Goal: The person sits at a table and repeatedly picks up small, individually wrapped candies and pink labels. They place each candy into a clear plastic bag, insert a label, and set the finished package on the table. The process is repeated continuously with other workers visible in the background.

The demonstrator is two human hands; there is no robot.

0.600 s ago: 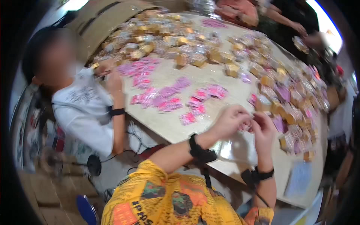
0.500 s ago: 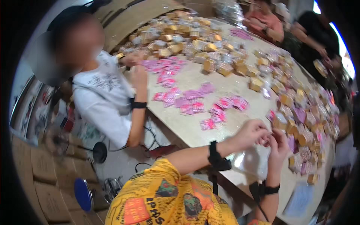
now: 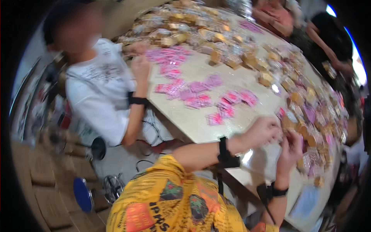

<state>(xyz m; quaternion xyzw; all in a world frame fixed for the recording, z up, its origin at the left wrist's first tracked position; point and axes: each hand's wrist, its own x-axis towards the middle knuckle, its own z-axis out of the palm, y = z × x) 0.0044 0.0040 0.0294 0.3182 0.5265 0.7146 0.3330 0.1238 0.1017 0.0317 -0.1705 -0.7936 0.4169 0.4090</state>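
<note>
My left hand (image 3: pixel 262 133) and my right hand (image 3: pixel 290 150) meet over the near right part of the table (image 3: pixel 235 129). The fingers of both are curled into pinches, almost touching. Whatever sits between the fingertips is too small and blurred to make out. Just below the hands lies a shiny clear plastic bag or sheet (image 3: pixel 259 161); whether my fingers touch it I cannot tell. Left of my left hand are scattered flat pink packets (image 3: pixel 215 118). Beyond my right hand spreads a heap of gold pieces in clear wrapping (image 3: pixel 309 125).
A second pile of wrapped gold pieces (image 3: pixel 181 29) covers the table's far side. A co-worker in a white shirt (image 3: pixel 100 89) sits at the left, hands by more pink packets (image 3: pixel 170 56). Two others work at the far right. A pale blue sheet (image 3: pixel 305 201) lies near the right edge.
The view has shifted slightly and is more blurred. My hands stay close together, still pinched, slightly higher in the picture. The co-worker at the left appears a little further left.
</note>
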